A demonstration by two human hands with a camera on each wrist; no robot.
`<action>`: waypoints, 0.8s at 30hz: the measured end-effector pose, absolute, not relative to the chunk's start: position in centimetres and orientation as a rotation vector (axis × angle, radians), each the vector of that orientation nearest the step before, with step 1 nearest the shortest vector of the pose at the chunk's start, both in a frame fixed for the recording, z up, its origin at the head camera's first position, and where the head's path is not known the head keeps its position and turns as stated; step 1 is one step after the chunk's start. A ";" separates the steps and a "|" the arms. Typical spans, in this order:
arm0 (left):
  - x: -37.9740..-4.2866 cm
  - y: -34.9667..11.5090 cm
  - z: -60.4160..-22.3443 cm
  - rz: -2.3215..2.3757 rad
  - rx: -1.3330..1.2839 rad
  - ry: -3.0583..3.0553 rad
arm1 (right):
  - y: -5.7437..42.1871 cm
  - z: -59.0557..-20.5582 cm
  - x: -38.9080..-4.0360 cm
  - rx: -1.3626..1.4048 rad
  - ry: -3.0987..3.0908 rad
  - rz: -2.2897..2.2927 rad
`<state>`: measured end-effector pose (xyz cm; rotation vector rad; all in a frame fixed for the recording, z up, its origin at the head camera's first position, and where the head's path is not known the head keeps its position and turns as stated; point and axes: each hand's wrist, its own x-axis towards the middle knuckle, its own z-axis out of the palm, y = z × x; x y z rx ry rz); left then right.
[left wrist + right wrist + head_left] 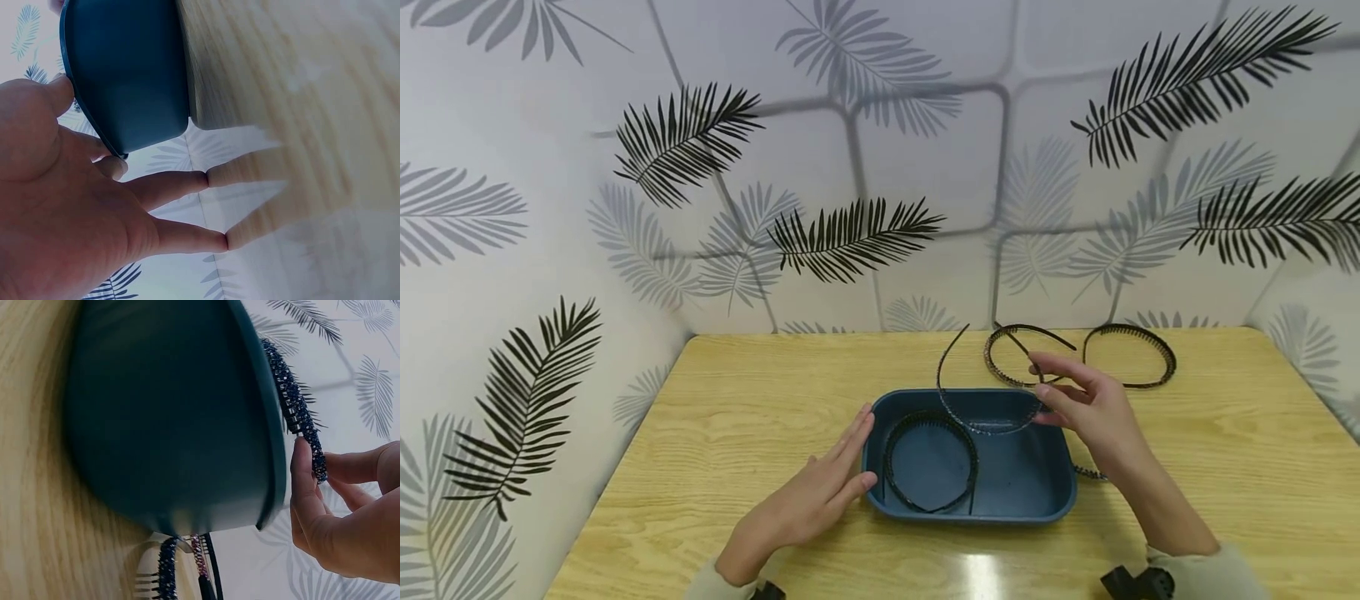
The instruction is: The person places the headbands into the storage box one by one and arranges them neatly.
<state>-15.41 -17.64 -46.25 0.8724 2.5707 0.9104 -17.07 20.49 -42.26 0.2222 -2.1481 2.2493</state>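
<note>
A dark, glittery toothed headband (939,379) is pinched between the thumb and fingers of my right hand (1097,412), tilted over the back part of a blue plastic tub (970,520). In the right wrist view, sparkling stones cover this headband (287,387), close beside the tub's rim. Another black headband (976,467) lies in the left half of the tub. My left hand (823,492) rests against the tub's left end with its fingers extended. The left wrist view shows its thumb at the tub's rim and two fingertips touching the wooden table.
Behind the tub on the wooden table (737,400) lie a brownish headband (988,358) and, to its right, a black one (1172,358). Part of a beaded headband (1090,473) shows at the tub's right side. A leaf-patterned wall (850,167) stands behind the table.
</note>
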 end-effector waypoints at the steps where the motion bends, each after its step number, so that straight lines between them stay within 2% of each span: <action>1: -15.4 -17.6 -46.2 0.911 0.871 2.570 | 20.4 -42.3 -17.0 0.221 -2.162 2.239; 24: -15.3 -17.6 -46.3 0.888 0.870 2.592 | 17.1 -44.3 -16.5 0.339 -2.283 2.197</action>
